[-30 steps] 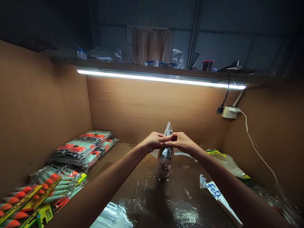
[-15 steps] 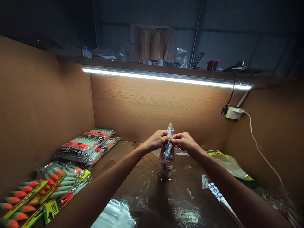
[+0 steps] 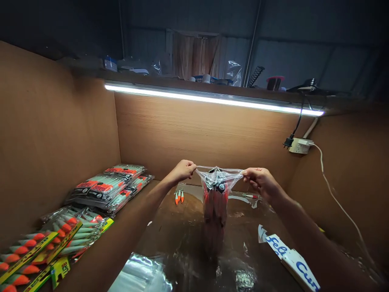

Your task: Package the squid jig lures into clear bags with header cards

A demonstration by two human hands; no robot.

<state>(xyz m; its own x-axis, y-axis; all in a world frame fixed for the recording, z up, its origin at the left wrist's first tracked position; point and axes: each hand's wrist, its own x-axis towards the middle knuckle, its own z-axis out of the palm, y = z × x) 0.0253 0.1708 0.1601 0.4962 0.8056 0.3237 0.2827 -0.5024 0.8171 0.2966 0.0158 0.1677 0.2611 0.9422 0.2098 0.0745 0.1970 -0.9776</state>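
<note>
A clear plastic bag (image 3: 215, 202) stands upright on the dark, shiny table, with dark and orange-red items inside. Its mouth is stretched wide between my hands. My left hand (image 3: 184, 169) pinches the left corner of the opening, fingers closed. The right corner is pinched by my right hand (image 3: 260, 181), its thumb and forefinger together. Behind my left forearm, several small orange-and-white lures (image 3: 179, 196) lie on the table.
Packed bags of lures (image 3: 100, 188) are stacked at the left, with carded orange-tipped lures (image 3: 27, 259) nearer. Flat clear bags (image 3: 141, 275) lie at the front. A lettered white piece (image 3: 291, 259) is at the right. A power strip (image 3: 300, 146) hangs on the back wall.
My hands have moved apart, pulling the bag's mouth from a narrow gather into a wide opening. The small lures behind my left forearm now show.
</note>
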